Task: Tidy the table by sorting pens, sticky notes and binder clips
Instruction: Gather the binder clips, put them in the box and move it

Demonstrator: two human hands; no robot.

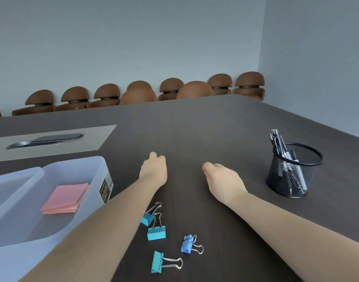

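Note:
Several blue binder clips [156,232] lie loose on the dark table [195,127] between my forearms, near the front. A pink pad of sticky notes [65,197] rests inside a clear plastic bin [104,169] at the left. Several pens [280,145] stand in a black mesh cup [294,171] at the right. My left hand [154,167] lies on the table beyond the clips, fingers curled under, nothing in it. My right hand [223,180] rests beside it, fingers curled downward, also holding nothing.
A grey inset panel with a black cable hatch [45,140] sits at the far left of the table. Brown chairs [138,92] line the far edge against the wall. The table's right edge runs diagonally behind the mesh cup.

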